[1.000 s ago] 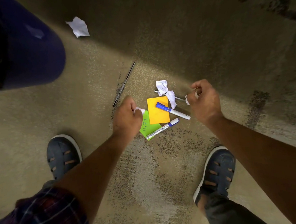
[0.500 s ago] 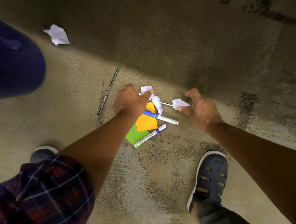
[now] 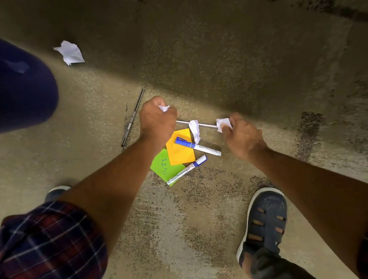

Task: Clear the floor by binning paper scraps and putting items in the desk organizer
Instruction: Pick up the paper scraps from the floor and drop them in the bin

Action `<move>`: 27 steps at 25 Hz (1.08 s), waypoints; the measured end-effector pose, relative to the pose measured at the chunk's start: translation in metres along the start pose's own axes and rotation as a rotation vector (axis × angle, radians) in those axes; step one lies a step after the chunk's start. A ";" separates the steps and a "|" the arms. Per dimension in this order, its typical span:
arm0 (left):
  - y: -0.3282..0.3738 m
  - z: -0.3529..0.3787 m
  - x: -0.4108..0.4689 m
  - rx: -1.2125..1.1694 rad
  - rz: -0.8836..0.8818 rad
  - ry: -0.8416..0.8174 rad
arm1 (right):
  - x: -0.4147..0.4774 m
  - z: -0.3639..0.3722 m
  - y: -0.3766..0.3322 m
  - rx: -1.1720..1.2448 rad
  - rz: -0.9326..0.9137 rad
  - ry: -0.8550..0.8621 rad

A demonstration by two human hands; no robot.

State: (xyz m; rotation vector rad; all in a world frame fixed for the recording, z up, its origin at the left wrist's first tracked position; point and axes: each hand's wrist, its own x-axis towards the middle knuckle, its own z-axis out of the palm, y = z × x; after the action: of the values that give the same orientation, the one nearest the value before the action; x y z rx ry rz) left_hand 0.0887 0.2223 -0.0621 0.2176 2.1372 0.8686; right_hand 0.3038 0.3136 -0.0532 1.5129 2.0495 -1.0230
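My left hand [image 3: 157, 121] is closed on a white paper scrap [image 3: 164, 108] just above the pile on the floor. My right hand [image 3: 241, 135] pinches another white paper scrap [image 3: 223, 123]. Between the hands a third crumpled scrap [image 3: 194, 130] lies across a silver pen [image 3: 203, 124]. Below them an orange sticky note [image 3: 179, 153] overlaps a green sticky note [image 3: 164, 165]. Two blue-capped white markers [image 3: 197, 146] [image 3: 187, 169] rest on the notes. A thin black pen [image 3: 132, 118] lies left of my left hand.
A dark blue bin [image 3: 11, 86] stands at the left edge. One more crumpled white paper [image 3: 70, 52] lies on the floor beyond it. My shoes [image 3: 265, 218] [image 3: 57, 191] stand on the mottled floor on either side of the pile.
My left hand has closed on the upper scrap of the pile and holds it. My right hand has moved in closer with its scrap. The view has shifted slightly.
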 end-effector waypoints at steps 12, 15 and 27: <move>-0.006 0.034 -0.039 0.869 0.195 -0.208 | -0.014 -0.029 0.001 0.649 0.159 0.150; -0.010 0.044 -0.044 0.809 0.208 -0.177 | -0.018 -0.030 0.000 0.691 0.143 0.179; 0.053 -0.055 -0.095 -0.547 -0.335 -0.235 | -0.080 -0.081 -0.083 0.887 0.165 0.220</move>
State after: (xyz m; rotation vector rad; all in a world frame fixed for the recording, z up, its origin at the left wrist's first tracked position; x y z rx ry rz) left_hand 0.1050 0.1936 0.0553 -0.2965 1.5878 1.1210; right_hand 0.2624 0.3098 0.0814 2.2370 1.6025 -1.9087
